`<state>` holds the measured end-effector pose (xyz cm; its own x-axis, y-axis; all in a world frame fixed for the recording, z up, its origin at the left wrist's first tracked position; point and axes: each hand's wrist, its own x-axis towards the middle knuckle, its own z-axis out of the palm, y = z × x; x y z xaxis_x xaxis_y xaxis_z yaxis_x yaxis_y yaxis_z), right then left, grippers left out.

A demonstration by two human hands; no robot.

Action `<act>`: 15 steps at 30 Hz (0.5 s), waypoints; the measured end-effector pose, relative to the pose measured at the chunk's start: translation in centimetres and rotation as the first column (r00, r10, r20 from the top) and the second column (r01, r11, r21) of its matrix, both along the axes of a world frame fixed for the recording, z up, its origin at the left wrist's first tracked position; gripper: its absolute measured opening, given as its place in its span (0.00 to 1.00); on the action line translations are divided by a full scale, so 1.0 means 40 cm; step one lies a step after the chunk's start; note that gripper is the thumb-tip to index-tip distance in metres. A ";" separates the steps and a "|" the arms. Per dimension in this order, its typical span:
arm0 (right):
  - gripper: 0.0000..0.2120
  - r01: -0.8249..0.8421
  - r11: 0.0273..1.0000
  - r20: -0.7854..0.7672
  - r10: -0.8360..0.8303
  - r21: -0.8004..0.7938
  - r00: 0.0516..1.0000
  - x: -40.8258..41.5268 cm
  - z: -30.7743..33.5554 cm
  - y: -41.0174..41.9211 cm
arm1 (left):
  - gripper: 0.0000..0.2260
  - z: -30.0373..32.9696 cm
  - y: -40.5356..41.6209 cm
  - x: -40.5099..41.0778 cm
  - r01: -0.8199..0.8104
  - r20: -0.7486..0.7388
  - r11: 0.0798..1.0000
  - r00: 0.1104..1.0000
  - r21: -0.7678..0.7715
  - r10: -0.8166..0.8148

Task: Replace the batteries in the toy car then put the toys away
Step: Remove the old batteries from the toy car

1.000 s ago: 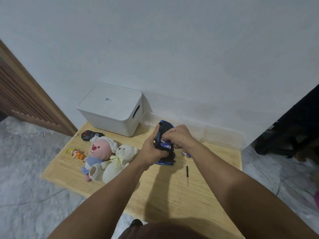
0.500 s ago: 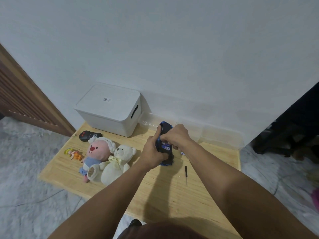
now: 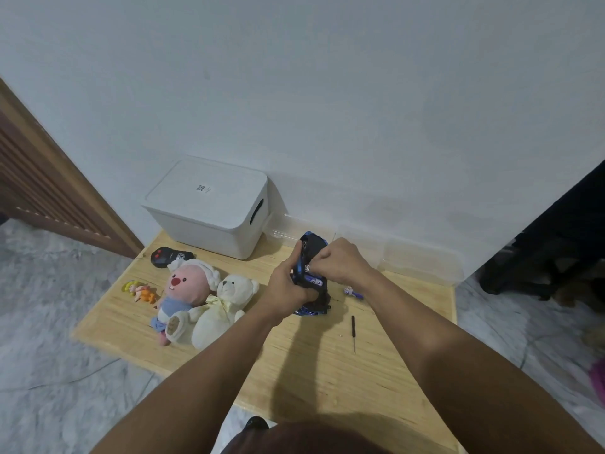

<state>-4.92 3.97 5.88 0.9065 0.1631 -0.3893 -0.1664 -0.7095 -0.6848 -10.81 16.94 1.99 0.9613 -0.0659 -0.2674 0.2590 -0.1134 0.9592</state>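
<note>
A low wooden table (image 3: pixel 294 365) stands against a white wall, seen from above by the person working at it. At its back left corner sits a white lidded storage box (image 3: pixel 209 208). In front of the box, toward the left edge, lie a pink plush toy (image 3: pixel 183 290) and a cream teddy bear (image 3: pixel 226 306), touching each other; a black remote control (image 3: pixel 168 256) lies just behind them and a small yellow and orange figure (image 3: pixel 140 290) near the left edge.

Near the middle of the table, toward the back edge, both hands hold a blue and black toy car (image 3: pixel 311 273) tipped up with its underside toward the camera. The left hand (image 3: pixel 286 291) is wrapped around the car's left side, fingers curled, gripping it. The right hand (image 3: pixel 340 262) is curled over the car from the right, fingertips pressing at a purple battery (image 3: pixel 314 281) lying in the open compartment. Another purple battery (image 3: pixel 353 292) lies on the table just right of the car, and a small screwdriver (image 3: pixel 353 332) lies nearer the front.

This looks like the battery-swapping step, with the toys not yet put away. Whether the battery is going in or coming out cannot be told. The next move likely calls for a fine fingertip grip while the left hand steadies the car
</note>
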 end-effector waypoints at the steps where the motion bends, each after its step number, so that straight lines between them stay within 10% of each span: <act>1: 0.04 -0.055 0.998 0.030 0.054 0.020 0.998 -0.003 -0.006 -0.009 | 0.45 0.000 0.001 0.001 -0.004 -0.005 1.000 1.000 -0.019 0.004; 6: 0.01 -0.037 0.986 0.156 0.011 0.162 0.988 -0.003 -0.029 -0.030 | 0.44 0.012 0.002 -0.001 -0.045 -0.016 0.997 0.999 -0.069 0.044; 15: 0.08 0.394 0.797 -0.365 -0.235 0.458 0.901 -0.012 0.000 -0.062 | 0.45 0.037 0.011 0.005 -0.061 0.065 0.996 0.996 -0.068 0.065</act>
